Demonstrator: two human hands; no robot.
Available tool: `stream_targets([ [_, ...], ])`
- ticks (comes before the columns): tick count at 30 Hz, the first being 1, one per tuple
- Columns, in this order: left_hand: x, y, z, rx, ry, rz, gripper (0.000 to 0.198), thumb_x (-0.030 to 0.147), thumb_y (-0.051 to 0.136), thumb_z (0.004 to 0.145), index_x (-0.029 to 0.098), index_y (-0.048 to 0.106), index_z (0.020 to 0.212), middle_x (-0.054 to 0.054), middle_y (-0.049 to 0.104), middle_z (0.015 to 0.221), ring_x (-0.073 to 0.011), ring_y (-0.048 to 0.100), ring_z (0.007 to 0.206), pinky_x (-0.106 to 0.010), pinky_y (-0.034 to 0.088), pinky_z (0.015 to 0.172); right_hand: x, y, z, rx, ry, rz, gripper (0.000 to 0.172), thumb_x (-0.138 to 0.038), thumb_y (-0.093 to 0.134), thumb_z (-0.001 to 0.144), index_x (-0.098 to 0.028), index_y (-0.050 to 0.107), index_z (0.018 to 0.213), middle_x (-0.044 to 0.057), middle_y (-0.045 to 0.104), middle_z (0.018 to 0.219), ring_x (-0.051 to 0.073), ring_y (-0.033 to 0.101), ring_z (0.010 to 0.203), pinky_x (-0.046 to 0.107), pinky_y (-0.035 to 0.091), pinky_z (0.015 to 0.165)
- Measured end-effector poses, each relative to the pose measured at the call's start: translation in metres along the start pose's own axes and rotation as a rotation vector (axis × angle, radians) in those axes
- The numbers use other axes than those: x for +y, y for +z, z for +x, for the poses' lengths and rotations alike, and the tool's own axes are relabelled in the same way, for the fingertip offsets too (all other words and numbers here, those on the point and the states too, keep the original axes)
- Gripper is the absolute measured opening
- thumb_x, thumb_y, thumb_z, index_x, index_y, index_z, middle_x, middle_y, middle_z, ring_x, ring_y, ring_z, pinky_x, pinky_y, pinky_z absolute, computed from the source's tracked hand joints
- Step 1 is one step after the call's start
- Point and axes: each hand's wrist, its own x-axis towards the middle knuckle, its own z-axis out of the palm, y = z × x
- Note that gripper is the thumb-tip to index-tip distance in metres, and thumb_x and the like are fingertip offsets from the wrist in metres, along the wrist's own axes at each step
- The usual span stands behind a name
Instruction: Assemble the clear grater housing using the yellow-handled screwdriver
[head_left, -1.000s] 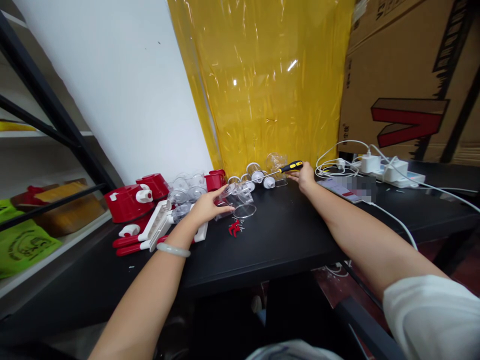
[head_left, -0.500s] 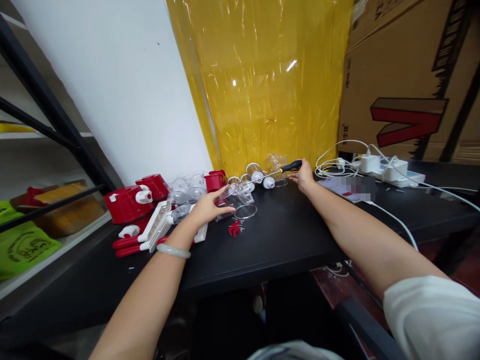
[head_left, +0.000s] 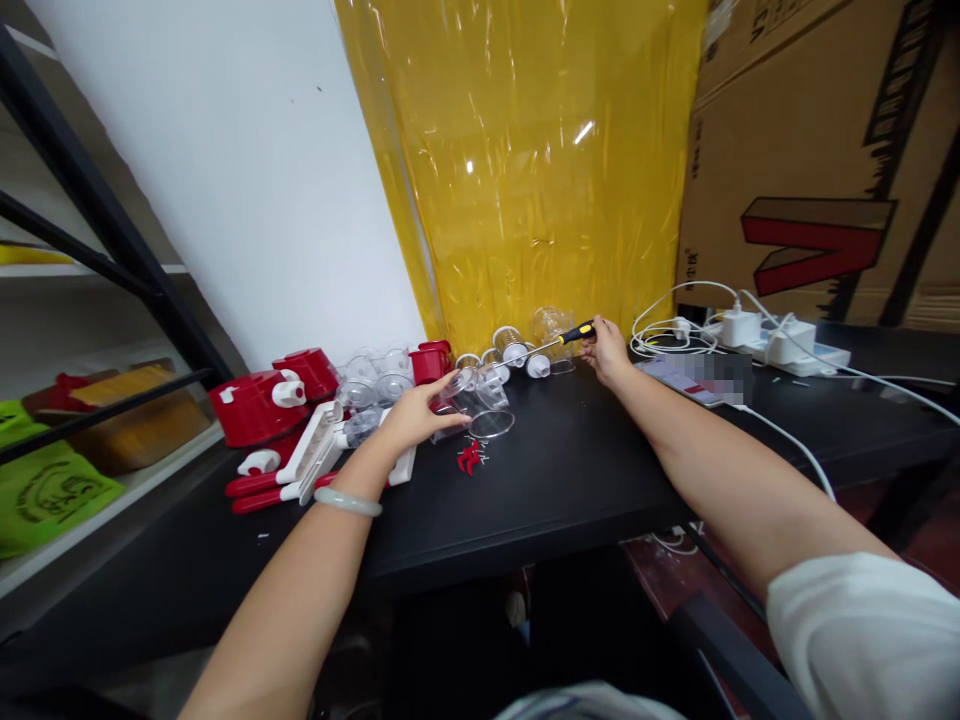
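My left hand [head_left: 420,412] is closed around a clear plastic cup-like part [head_left: 480,402], which lies tilted on the black table with its round rim toward me. My right hand [head_left: 606,350] grips the end of a screwdriver [head_left: 577,333] with a black and yellow handle. Its long shaft slants down to the left, and the tip reaches the clear part near my left fingers; exactly where it touches is too small to tell. Just in front of the clear part lie small red pieces [head_left: 469,457] and several screws [head_left: 484,452].
Red housings [head_left: 259,408], white-and-red handles [head_left: 319,455] and clear cups [head_left: 375,375] crowd the left side. White-capped cylinders [head_left: 511,347] lie behind. At the right are a phone [head_left: 686,378], cables and a power strip [head_left: 806,350]. A yellow plastic curtain [head_left: 555,170] hangs behind.
The screwdriver handle has turned in my right hand, showing more yellow now, and my right fingers have shifted their grip. My left hand and the clear part have stayed in place.
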Motion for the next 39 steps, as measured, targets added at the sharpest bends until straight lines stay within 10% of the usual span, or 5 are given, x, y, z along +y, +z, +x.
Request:
stream_targets([
  [7, -0.0009, 0.0004, 0.0, 0.004, -0.007, -0.003, 0.093, 0.054, 0.083, 0.072, 0.025, 0.047, 0.152, -0.007, 0.069, 0.135, -0.032, 0.065, 0.123, -0.041, 0.047, 0.107, -0.0008, 0.0005, 0.002, -0.009, 0.059, 0.106, 0.007, -0.03, 0.042, 0.096, -0.025, 0.047, 0.097, -0.006, 0.06, 0.074, 0.011, 0.07, 0.057, 0.019, 0.052, 0.049],
  [39, -0.002, 0.0003, 0.0002, -0.001, 0.001, 0.004, 0.092, 0.055, 0.082, 0.073, 0.026, 0.048, 0.152, -0.007, 0.069, 0.136, -0.0321, 0.065, 0.124, -0.043, 0.046, 0.109, -0.0048, 0.0004, -0.0014, 0.015, 0.042, 0.072, 0.015, -0.035, 0.043, 0.097, -0.027, 0.053, 0.106, -0.008, 0.056, 0.066, 0.007, 0.056, 0.043, 0.017, 0.049, 0.045],
])
